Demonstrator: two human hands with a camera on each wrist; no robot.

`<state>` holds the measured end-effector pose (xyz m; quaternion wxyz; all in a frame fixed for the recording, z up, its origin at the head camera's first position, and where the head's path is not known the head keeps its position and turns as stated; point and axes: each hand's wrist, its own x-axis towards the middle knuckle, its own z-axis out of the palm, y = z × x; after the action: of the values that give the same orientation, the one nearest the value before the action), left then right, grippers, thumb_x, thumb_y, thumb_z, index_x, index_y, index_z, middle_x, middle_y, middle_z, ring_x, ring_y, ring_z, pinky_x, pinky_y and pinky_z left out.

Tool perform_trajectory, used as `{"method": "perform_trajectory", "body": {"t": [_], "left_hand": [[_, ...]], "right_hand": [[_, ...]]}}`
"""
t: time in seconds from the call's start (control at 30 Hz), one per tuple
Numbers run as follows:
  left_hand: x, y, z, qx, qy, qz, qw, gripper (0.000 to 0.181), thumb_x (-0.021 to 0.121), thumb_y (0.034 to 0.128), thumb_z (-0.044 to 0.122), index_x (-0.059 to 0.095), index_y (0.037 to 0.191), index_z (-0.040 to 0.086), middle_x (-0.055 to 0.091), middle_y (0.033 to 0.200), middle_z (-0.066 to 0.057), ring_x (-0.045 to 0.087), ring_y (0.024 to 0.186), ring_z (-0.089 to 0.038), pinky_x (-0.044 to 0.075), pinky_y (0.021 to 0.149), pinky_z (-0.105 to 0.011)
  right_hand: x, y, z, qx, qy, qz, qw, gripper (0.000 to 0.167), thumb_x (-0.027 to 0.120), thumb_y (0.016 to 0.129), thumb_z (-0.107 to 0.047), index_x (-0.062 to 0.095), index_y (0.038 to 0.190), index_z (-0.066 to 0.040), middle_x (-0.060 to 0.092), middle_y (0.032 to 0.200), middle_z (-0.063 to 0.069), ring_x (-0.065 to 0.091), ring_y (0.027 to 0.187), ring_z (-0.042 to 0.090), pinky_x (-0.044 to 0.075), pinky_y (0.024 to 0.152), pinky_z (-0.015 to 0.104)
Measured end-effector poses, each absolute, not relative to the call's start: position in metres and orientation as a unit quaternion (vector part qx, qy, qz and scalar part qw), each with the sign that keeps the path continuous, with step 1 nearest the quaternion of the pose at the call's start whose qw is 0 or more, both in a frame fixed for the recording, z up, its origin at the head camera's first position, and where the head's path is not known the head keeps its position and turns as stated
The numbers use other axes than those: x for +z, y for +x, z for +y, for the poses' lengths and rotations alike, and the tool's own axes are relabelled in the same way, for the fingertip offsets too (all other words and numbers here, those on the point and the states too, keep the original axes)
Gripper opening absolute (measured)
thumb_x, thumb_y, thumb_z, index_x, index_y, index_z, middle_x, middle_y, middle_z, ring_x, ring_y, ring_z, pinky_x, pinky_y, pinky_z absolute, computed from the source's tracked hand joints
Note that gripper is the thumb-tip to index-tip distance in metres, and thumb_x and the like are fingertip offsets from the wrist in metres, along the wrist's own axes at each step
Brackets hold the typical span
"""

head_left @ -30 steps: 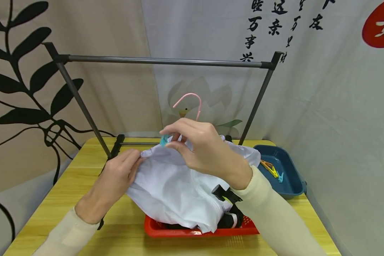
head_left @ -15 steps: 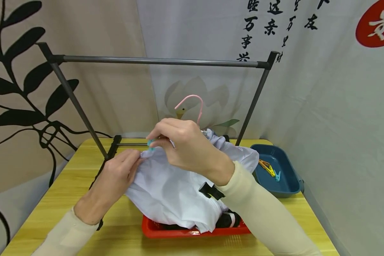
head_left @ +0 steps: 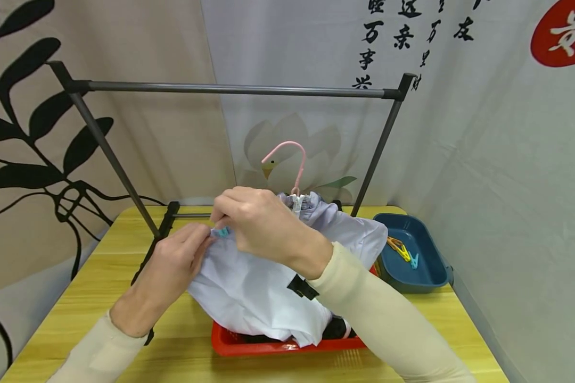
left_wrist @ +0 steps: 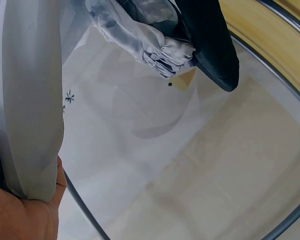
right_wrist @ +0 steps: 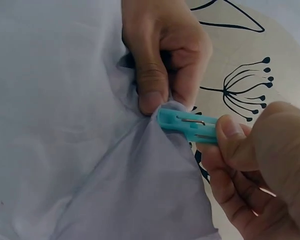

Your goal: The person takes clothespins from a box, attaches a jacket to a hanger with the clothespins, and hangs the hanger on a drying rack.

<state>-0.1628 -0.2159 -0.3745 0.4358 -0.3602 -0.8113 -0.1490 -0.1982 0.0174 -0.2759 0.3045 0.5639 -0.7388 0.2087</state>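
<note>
A pale lavender-white garment [head_left: 259,287] hangs from a pink hanger [head_left: 303,159], whose hook rises above the gathered edge of the cloth. At its upper left corner my left hand [head_left: 177,258] pinches the fabric between thumb and fingers. My right hand [head_left: 268,226] holds a turquoise clothespin [right_wrist: 187,125] by its rear end. In the right wrist view the pin's front end sits on the folded cloth edge, right beside the left thumb. The left wrist view has the cloth [left_wrist: 30,100] standing in the left hand's grip; the pin is hidden there.
A red basket [head_left: 249,348] with dark items lies under the garment. To the right stands a blue tray [head_left: 412,279] holding yellow, orange and light-blue clothespins [head_left: 402,250]. A grey metal rack [head_left: 235,89] spans the back of the wooden table [head_left: 182,340].
My right hand has moved left and slightly down, bringing the clothespin from near the hanger to the garment's corner beside my left hand. The left hand keeps its pinch on the cloth.
</note>
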Motion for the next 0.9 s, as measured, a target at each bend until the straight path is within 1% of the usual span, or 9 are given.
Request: {"method": "perform_trajectory", "body": {"t": [0.2, 0.27, 0.33, 0.43, 0.47, 0.57, 0.67, 0.7, 0.9], "left_hand": [[-0.375, -0.162, -0.217, -0.146, -0.358, -0.812, 0.436, 0.040, 0.047, 0.1260, 0.025, 0.064, 0.103, -0.002, 0.060, 0.085, -0.007, 0.058, 0.075, -0.015, 0.054, 0.061, -0.026], [-0.375, -0.162, -0.217, -0.150, -0.360, -0.813, 0.432, 0.023, 0.059, 0.1221, 0.011, 0.065, 0.105, -0.004, 0.060, 0.085, -0.007, 0.060, 0.075, -0.016, 0.056, 0.061, -0.028], [-0.376, -0.161, -0.217, -0.153, -0.361, -0.815, 0.426, 0.010, 0.074, 0.1100, -0.006, 0.066, 0.107, -0.004, 0.059, 0.086, -0.007, 0.061, 0.076, -0.017, 0.057, 0.062, -0.029], [-0.377, -0.161, -0.216, -0.154, -0.361, -0.819, 0.419, 0.038, 0.089, 0.0846, -0.024, 0.065, 0.105, -0.003, 0.056, 0.084, -0.006, 0.059, 0.075, -0.016, 0.057, 0.062, -0.029], [-0.377, -0.161, -0.216, -0.153, -0.361, -0.819, 0.418, 0.039, 0.089, 0.0840, -0.024, 0.064, 0.104, -0.003, 0.055, 0.083, -0.005, 0.058, 0.074, -0.016, 0.056, 0.062, -0.028], [-0.378, -0.162, -0.216, -0.150, -0.360, -0.820, 0.419, 0.017, 0.074, 0.1097, -0.007, 0.061, 0.100, -0.002, 0.051, 0.081, -0.004, 0.054, 0.072, -0.014, 0.052, 0.060, -0.026], [-0.379, -0.162, -0.216, -0.147, -0.359, -0.820, 0.421, 0.032, 0.050, 0.1242, 0.016, 0.061, 0.099, -0.002, 0.051, 0.081, -0.005, 0.054, 0.072, -0.014, 0.052, 0.060, -0.027], [-0.379, -0.162, -0.216, -0.146, -0.359, -0.821, 0.420, 0.036, 0.045, 0.1248, 0.019, 0.061, 0.100, -0.002, 0.053, 0.081, -0.005, 0.055, 0.072, -0.015, 0.053, 0.060, -0.027], [-0.380, -0.162, -0.216, -0.146, -0.354, -0.829, 0.408, 0.001, 0.068, 0.1130, -0.005, 0.067, 0.113, -0.006, 0.068, 0.094, -0.013, 0.070, 0.084, -0.024, 0.067, 0.069, -0.039]], "right_hand": [[-0.277, -0.196, 0.014, 0.186, 0.555, -0.753, 0.300, 0.015, 0.086, 0.100, 0.004, 0.078, 0.099, -0.009, 0.079, 0.096, -0.001, 0.076, 0.092, 0.017, 0.063, 0.088, 0.024], [-0.278, -0.195, 0.014, 0.168, 0.549, -0.759, 0.306, 0.012, 0.087, 0.101, 0.000, 0.081, 0.104, -0.010, 0.081, 0.100, -0.001, 0.077, 0.095, 0.017, 0.062, 0.090, 0.025], [-0.280, -0.194, 0.015, 0.147, 0.539, -0.768, 0.313, 0.012, 0.089, 0.101, -0.006, 0.083, 0.110, -0.011, 0.084, 0.106, -0.002, 0.078, 0.099, 0.018, 0.061, 0.089, 0.028], [-0.283, -0.191, 0.016, 0.121, 0.525, -0.782, 0.314, 0.017, 0.088, 0.104, -0.015, 0.085, 0.121, -0.012, 0.086, 0.115, -0.002, 0.078, 0.106, 0.020, 0.059, 0.088, 0.031], [-0.284, -0.190, 0.016, 0.117, 0.522, -0.786, 0.310, 0.019, 0.087, 0.105, -0.016, 0.085, 0.124, -0.012, 0.086, 0.117, -0.001, 0.078, 0.108, 0.021, 0.059, 0.088, 0.032], [-0.288, -0.187, 0.017, 0.112, 0.515, -0.796, 0.297, 0.025, 0.083, 0.110, -0.018, 0.083, 0.134, -0.011, 0.085, 0.124, 0.002, 0.078, 0.113, 0.024, 0.061, 0.091, 0.034], [-0.292, -0.185, 0.018, 0.115, 0.512, -0.799, 0.294, 0.030, 0.079, 0.113, -0.022, 0.080, 0.141, -0.010, 0.085, 0.127, 0.003, 0.077, 0.114, 0.025, 0.062, 0.093, 0.035], [-0.293, -0.184, 0.018, 0.116, 0.511, -0.799, 0.294, 0.031, 0.079, 0.114, -0.023, 0.080, 0.142, -0.010, 0.084, 0.128, 0.004, 0.077, 0.115, 0.025, 0.062, 0.094, 0.036], [-0.299, -0.182, 0.021, 0.123, 0.506, -0.799, 0.301, 0.039, 0.079, 0.114, -0.028, 0.076, 0.149, -0.012, 0.082, 0.134, 0.002, 0.076, 0.119, 0.023, 0.061, 0.098, 0.037]]}}
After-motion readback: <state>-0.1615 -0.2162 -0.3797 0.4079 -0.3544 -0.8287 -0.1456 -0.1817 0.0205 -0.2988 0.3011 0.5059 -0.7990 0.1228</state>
